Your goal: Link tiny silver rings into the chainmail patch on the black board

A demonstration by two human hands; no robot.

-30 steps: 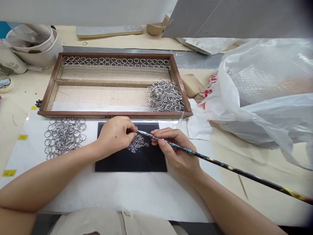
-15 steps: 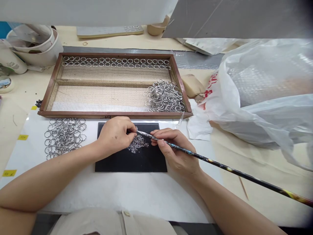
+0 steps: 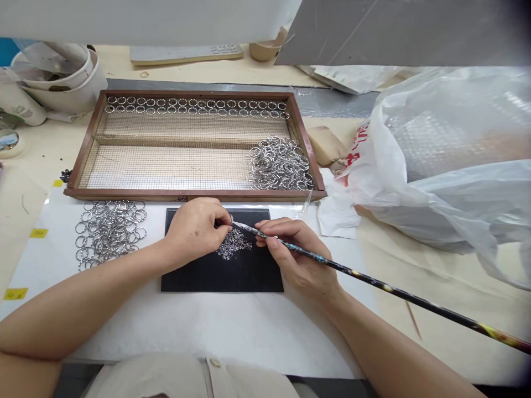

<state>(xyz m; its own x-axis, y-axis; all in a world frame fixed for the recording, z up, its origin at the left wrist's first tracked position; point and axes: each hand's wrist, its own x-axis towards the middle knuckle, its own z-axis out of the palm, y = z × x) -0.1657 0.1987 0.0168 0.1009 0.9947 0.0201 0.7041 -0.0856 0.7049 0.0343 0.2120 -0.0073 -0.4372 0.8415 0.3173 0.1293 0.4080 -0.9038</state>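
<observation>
My left hand (image 3: pixel 199 229) pinches a small silver ring (image 3: pixel 231 219) above a black mat (image 3: pixel 191 279). Between the fingers of my right hand (image 3: pixel 302 254) is a long dark pen-like stick (image 3: pixel 373 280) with a colourful pattern, held like a pencil. Its pale tip meets the ring, or comes very close to it. A heap of tiny shiny stones (image 3: pixel 233 245) lies on the mat just under both hands. The fingers of my left hand cover part of the ring.
Beyond the mat stands a brown wooden frame with mesh (image 3: pixel 199 193), holding rows of rings and a ring pile (image 3: pixel 280 164). Another pile of rings (image 3: pixel 110 232) lies left of the mat. A white plastic bag (image 3: pixel 385 182) bulges at right; white tubs (image 3: pixel 66 91) stand back left.
</observation>
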